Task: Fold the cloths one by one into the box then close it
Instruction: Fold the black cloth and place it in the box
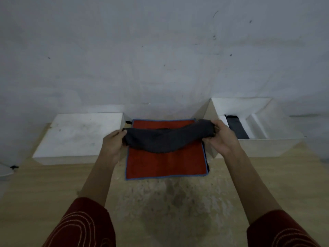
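Grey cloth (167, 140), ends in fingers (218, 126) (sagging)

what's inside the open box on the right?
One folded dark cloth lies in the box, toward its left side. The near wall hides the cloth's front end and the floor there.

Worktop (53, 184): near strip open to passage. Far side: white block (78, 134) at left, open box (258, 147) at right; flat red cloth (165, 164) fills the gap between.
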